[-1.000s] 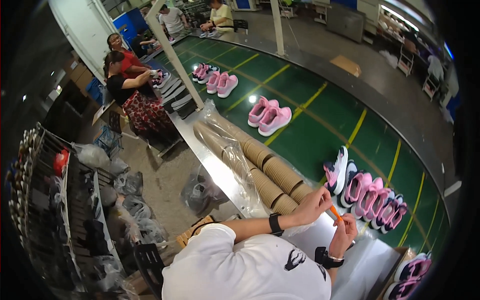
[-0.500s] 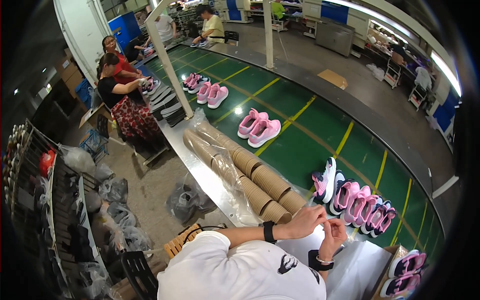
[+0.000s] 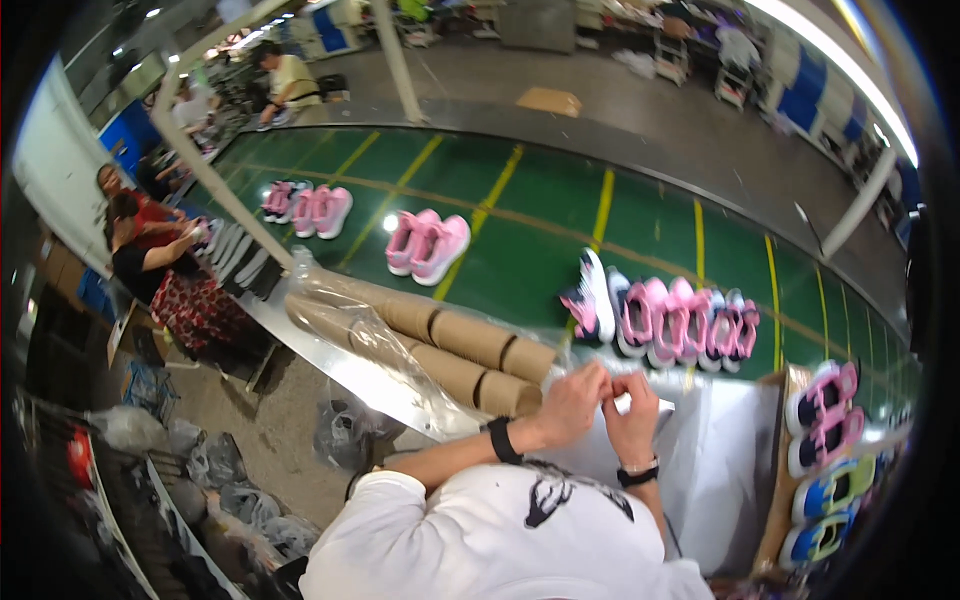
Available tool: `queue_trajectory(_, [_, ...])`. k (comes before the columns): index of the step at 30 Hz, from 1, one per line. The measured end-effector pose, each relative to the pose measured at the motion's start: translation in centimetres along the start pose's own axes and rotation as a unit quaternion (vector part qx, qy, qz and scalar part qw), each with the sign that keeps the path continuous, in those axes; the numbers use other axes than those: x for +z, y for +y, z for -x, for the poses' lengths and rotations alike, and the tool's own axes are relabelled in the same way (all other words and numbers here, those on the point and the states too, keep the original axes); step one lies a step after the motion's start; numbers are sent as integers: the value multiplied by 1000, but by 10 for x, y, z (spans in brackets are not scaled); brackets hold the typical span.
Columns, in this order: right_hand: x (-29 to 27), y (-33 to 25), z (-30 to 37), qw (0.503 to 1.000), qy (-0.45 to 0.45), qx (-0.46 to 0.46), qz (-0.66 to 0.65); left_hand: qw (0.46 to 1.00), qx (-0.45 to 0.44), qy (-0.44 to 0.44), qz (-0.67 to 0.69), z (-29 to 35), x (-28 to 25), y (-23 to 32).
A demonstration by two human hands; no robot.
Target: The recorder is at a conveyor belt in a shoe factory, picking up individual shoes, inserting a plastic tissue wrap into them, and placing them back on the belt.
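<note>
My left hand [image 3: 572,404] and my right hand [image 3: 631,418] meet fingertip to fingertip at the near edge of the line, both closed in a pinch. Whatever they hold between them is too small and blurred to make out. Just left of my left hand lie long stacks of brown, cup-like pieces [image 3: 465,340] in clear plastic. Beyond my fingers stands a row of pink and navy sneakers [image 3: 655,318], packed side by side, with one navy-and-pink sneaker [image 3: 592,300] tilted up at its left end.
A green conveyor belt [image 3: 540,215] with yellow lines runs across. Pink sneakers [image 3: 428,247] sit farther left on it. On my right are a pale sheet-like surface [image 3: 715,460] and a carton [image 3: 783,450] beside more shoes [image 3: 825,420]. Two people [image 3: 150,245] work at the far left.
My view has swung to the right, so the belt, shoes and brown stacks appear farther left. Both hands stay pinched together, the right one a little lower against the left.
</note>
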State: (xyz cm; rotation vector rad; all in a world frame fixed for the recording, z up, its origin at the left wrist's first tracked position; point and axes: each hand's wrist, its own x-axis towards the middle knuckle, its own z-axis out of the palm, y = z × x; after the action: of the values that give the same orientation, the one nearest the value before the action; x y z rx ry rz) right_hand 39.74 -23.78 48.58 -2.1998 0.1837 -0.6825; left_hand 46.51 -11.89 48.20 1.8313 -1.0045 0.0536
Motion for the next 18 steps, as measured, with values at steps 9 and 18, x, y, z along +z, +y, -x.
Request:
queue_trajectory(9, [2, 0, 10, 993, 114, -19, -30, 998, -18, -21, 49, 10, 4, 0])
queue_trajectory(18, [-8, -1, 9, 980, 151, -122, 37, 998, 17, -12, 58, -8, -7, 10])
